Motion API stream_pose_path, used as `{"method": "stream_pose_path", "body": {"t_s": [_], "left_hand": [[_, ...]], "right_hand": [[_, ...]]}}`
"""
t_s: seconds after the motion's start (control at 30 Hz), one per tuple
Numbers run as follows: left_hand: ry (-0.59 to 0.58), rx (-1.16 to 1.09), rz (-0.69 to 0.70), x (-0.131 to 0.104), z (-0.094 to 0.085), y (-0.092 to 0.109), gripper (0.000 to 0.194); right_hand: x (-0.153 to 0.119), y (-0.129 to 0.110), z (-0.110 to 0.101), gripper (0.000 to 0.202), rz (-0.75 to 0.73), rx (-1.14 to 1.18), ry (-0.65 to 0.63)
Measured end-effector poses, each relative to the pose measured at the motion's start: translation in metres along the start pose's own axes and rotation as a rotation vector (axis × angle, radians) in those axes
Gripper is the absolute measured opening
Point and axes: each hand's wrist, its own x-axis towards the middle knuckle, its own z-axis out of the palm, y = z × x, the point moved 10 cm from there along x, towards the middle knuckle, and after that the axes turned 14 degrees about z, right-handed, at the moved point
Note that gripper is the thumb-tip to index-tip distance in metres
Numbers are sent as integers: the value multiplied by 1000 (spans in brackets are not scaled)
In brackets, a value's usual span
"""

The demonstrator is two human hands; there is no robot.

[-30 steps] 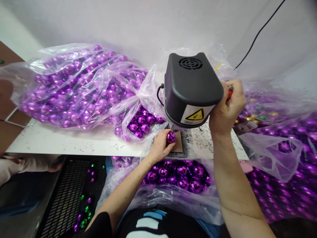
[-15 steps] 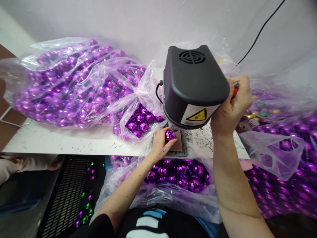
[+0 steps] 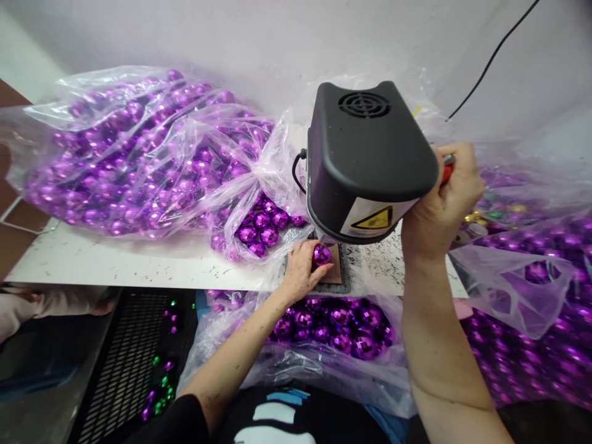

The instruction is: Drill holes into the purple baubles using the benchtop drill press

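A shiny purple faceted ball (image 3: 322, 254) is pinched between the thumb and fingers of my left hand (image 3: 301, 269). It sits over a brown square pad (image 3: 333, 273) on a dark base, beneath a black machine (image 3: 370, 154) with a round vent and a yellow warning label. My right hand (image 3: 446, 191) is wrapped around a lever handle (image 3: 448, 170) on the machine's right side; only a bit of red and its metal end shows. The machine's lower parts are hidden under its housing.
Purple balls fill a large clear bag (image 3: 152, 166) on the left and an opened bag (image 3: 333, 364) at my lap. More bagged balls (image 3: 531, 357) lie at the right. Dark flecks dot the white table (image 3: 115, 265). A black crate (image 3: 124, 357) stands lower left, near another person's hand (image 3: 102, 305).
The machine and my right hand appear slightly farther right in view. My left hand keeps its pinch on the ball, which also appears slightly to the right.
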Motion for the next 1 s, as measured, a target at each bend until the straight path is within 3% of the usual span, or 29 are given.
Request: {"method": "stream_pose_path", "body": {"t_s": [0.13, 0.27, 0.47, 1.0], "left_hand": [[-9, 33, -17, -1, 2, 0, 44], [-3, 45, -17, -1, 4, 0, 44], [11, 58, -10, -3, 4, 0, 44], [8, 48, -37, -3, 3, -1, 43]], "right_hand": [[-13, -3, -12, 51, -34, -59, 71], [-49, -4, -32, 28, -200, -53, 186], [-93, 10, -43, 8, -330, 16, 154], [-108, 18, -36, 8, -342, -9, 61]]}}
